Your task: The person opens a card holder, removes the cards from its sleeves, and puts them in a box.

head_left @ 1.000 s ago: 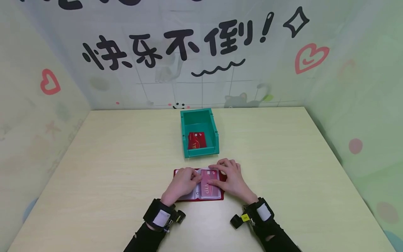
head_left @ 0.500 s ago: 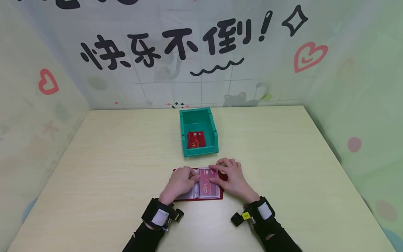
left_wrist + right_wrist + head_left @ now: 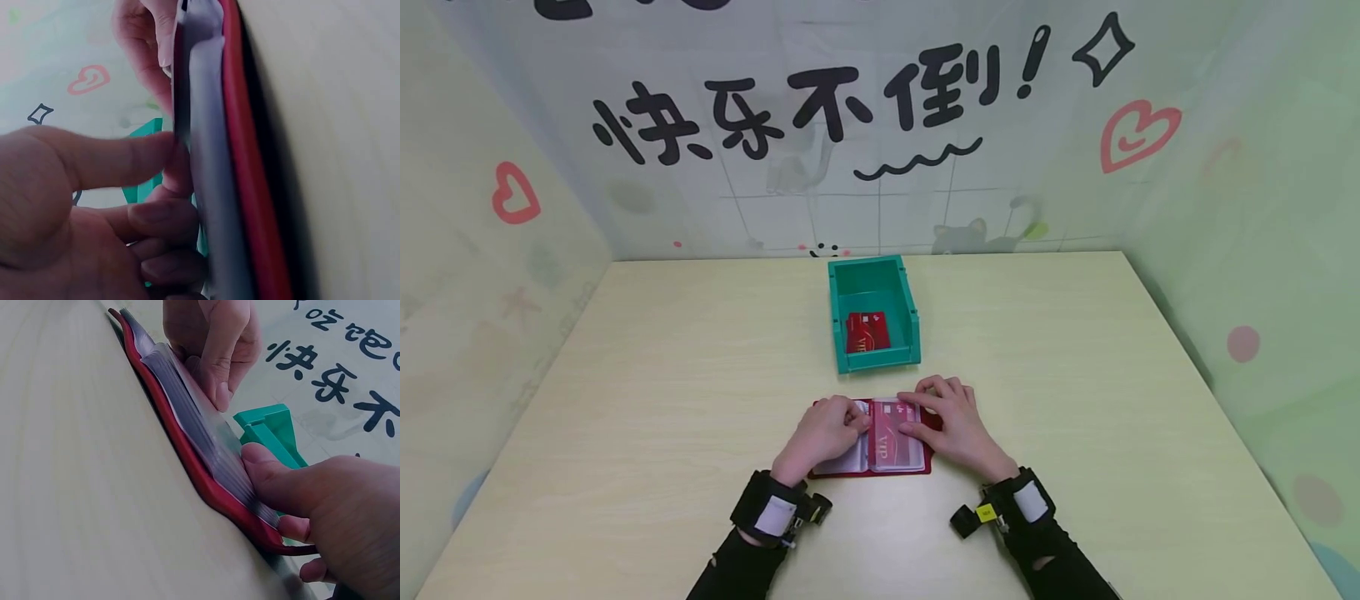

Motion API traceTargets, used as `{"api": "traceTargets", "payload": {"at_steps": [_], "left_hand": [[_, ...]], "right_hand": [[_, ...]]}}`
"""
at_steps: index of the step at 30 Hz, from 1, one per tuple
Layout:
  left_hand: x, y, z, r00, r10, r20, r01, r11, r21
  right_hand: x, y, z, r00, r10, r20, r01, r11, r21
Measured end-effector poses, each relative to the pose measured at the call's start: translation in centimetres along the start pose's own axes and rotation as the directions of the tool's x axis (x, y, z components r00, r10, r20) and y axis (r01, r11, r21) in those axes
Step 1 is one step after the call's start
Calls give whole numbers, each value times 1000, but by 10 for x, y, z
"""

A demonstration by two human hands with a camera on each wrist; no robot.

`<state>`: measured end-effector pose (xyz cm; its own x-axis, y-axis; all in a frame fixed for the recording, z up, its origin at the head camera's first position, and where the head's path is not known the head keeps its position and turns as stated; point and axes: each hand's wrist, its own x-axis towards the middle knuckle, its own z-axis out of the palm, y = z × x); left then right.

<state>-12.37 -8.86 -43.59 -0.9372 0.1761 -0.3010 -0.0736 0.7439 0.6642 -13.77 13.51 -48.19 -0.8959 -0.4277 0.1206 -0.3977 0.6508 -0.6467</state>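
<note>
A red card holder (image 3: 880, 472) lies open on the table in front of me, its clear sleeves (image 3: 209, 187) fanned up. My left hand (image 3: 823, 429) pinches the left edge of a red VIP card (image 3: 891, 442) between thumb and forefinger; in the left wrist view that card edge (image 3: 180, 81) shows dark red above the sleeves. My right hand (image 3: 951, 421) lies on the holder's right page, and its thumb (image 3: 275, 481) presses on the sleeve stack. The holder's red cover (image 3: 181, 437) lies flat on the table.
A green bin (image 3: 912, 317) stands just beyond the holder with another red card (image 3: 867, 332) lying inside. The pale wooden table (image 3: 662, 375) stretches to both sides. Patterned walls close it in at the back, left and right.
My left hand has drawn a little to the left and the VIP card has slid left with it. The right hand has stayed pressed on the holder.
</note>
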Motion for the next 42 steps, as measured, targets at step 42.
{"api": "traceTargets", "payload": {"at_steps": [42], "left_hand": [[3,1,-64,998,-4,56,10,993,-119]], "right_hand": [[0,4,4,1000,4,-19,-4,1000,25]]}}
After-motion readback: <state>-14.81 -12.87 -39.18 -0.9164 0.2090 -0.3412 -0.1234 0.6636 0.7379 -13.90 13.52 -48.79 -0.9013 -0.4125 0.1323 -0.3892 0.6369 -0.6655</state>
